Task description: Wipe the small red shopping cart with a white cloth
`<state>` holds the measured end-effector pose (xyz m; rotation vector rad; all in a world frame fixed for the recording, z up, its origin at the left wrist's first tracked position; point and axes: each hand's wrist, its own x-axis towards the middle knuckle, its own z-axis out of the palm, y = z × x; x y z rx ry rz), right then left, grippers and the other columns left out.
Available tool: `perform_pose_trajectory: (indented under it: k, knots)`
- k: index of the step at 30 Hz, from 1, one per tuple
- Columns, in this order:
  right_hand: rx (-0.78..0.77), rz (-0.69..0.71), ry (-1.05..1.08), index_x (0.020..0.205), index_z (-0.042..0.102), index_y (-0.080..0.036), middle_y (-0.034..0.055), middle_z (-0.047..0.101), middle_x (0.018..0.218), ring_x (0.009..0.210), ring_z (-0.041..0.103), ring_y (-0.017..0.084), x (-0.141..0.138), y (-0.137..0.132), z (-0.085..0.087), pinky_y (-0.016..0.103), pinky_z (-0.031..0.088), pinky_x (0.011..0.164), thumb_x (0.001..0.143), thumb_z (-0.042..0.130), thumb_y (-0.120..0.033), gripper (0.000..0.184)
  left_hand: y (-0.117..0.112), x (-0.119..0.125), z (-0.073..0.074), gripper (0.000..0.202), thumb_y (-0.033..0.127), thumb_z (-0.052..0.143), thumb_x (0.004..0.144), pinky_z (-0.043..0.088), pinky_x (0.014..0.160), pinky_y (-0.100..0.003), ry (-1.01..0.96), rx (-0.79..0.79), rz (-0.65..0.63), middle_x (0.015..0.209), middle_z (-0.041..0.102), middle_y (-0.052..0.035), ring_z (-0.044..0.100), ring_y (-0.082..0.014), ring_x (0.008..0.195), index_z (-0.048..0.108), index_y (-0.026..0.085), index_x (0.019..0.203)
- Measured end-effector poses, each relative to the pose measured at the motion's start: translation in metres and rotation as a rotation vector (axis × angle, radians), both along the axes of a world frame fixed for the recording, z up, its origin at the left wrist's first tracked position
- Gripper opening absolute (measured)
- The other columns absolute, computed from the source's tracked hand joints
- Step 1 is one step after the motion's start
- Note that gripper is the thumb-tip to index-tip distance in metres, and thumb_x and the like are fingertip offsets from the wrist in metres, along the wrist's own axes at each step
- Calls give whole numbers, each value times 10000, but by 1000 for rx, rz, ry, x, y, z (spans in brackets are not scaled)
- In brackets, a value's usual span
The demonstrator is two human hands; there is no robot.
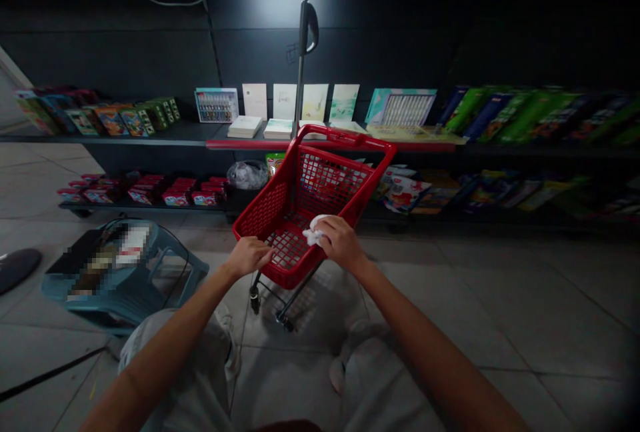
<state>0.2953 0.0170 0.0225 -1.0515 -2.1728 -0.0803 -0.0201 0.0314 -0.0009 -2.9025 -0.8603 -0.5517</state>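
A small red wire-mesh shopping cart stands on castors on the tiled floor in front of me. My right hand is shut on a crumpled white cloth, pressing it against the cart's near right rim. My left hand curls over the basket's near left rim, with the fingers reaching inside. The cart's front wheels show below the basket, and my light-coloured trousers fill the bottom of the view.
Dark shelves along the wall hold books, cards and boxed goods, with a lower shelf of red packs. A teal plastic stool with a blurred item on it stands to my left. A metal pole rises behind the cart.
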Motion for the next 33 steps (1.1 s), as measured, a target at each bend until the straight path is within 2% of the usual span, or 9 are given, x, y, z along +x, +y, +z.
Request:
perform_pose_trajectory:
  k: [7,11,14,17,19,22,25,30,33]
  knots:
    - [18,-44,46,1010,679,-193,92,695,1052,1048,582,247,-23,5,-3,395,415,1004,897,487,-145,228,9,-38,11,533,408,323,1095,441,794,-304,-17,-148,132,759,717,-47,619,-153,733,664,201,742]
    - [4,-52,20,1025,676,-196,88,691,1046,1025,579,249,-45,6,-4,393,400,988,919,515,-153,197,20,-63,8,554,432,312,1089,469,904,-337,-126,-171,219,799,719,-71,631,-186,853,653,202,718]
    - [-6,-86,9,1037,676,-195,91,681,1045,1026,567,255,-61,8,-3,397,390,982,930,531,-163,183,26,-73,12,587,479,313,1080,491,910,-328,-220,-159,343,811,708,-82,634,-191,883,623,206,663]
    - [-11,-122,10,1028,675,-198,94,673,1044,1020,556,260,-73,7,0,401,386,970,939,549,-183,155,19,-63,20,555,486,350,1076,490,889,-317,-226,-115,403,811,706,-77,644,-188,857,624,202,686]
    - [-9,-140,12,1030,674,-200,93,670,1048,1020,552,262,-79,6,2,402,385,962,940,557,-184,148,4,-44,23,476,459,361,1083,488,855,-299,-204,-107,396,865,728,-67,663,-182,857,673,205,828]
    - [-11,-158,2,1034,678,-202,93,669,1043,1028,553,264,-82,4,3,403,386,956,938,560,-170,155,-20,-9,17,332,457,426,1072,480,773,-272,-95,-153,340,1041,757,-62,705,-185,920,665,229,1104]
    - [-7,-145,-18,1045,684,-197,92,677,1048,1038,559,265,-76,5,1,405,387,962,932,565,-162,168,-30,11,7,319,490,472,1052,421,641,-281,20,-109,460,950,762,-74,709,-209,800,633,214,1052]
    - [19,-46,-66,1125,679,-187,88,701,1124,1067,577,251,-53,16,1,399,380,1003,898,562,-118,264,-14,0,-1,403,571,450,1043,379,620,-273,35,-83,345,840,749,-40,682,-185,707,600,224,903]
    - [29,-79,-94,1094,685,-187,93,709,1092,1038,582,259,-40,25,6,404,382,988,900,560,-133,238,-2,-13,0,448,562,394,1063,366,616,-270,-9,-60,312,774,721,-39,654,-172,666,585,217,850]
